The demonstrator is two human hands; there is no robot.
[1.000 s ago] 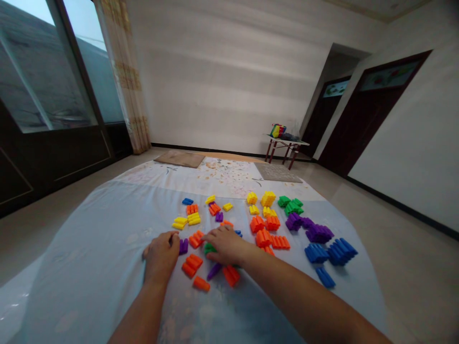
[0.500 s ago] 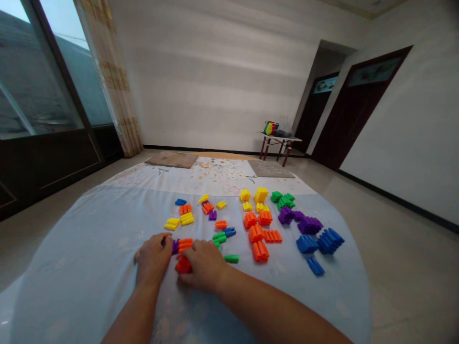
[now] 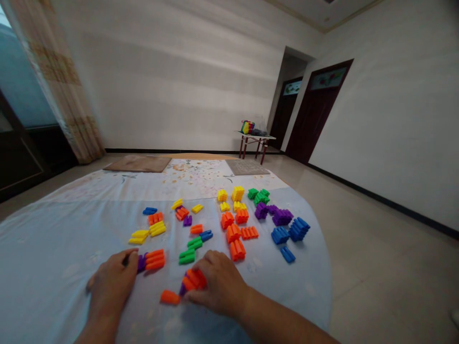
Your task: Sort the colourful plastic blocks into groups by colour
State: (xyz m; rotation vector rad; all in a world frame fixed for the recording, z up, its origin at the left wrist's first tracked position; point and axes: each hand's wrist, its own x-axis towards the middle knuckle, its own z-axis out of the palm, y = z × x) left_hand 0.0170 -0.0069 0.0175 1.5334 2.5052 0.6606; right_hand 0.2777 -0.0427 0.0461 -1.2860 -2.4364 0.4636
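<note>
My left hand (image 3: 114, 282) rests on the cloth at the lower left, fingers curled at the end of a purple plastic block (image 3: 141, 263). A row of orange blocks (image 3: 155, 260) adjoins that purple one on its right. In my right hand (image 3: 223, 286) is a cluster of orange and purple blocks (image 3: 194, 280), pinched between thumb and fingers. One orange block (image 3: 169, 297) lies loose just left of this cluster. Behind the right hand are green blocks (image 3: 187, 256). The undersides of both hands are hidden.
Sorted groups stand to the right: yellow blocks (image 3: 237, 193), orange blocks (image 3: 233, 233), green blocks (image 3: 261, 196), purple blocks (image 3: 282, 217) and blue blocks (image 3: 299, 229). More yellow blocks (image 3: 138, 236) lie at left. Two mats, one a brown mat (image 3: 139, 164), lie at the table's far side.
The view has turned to the right. My hands are farther apart. My right hand has drawn the orange and purple cluster away from the orange row, and a loose orange block now shows beside it.
</note>
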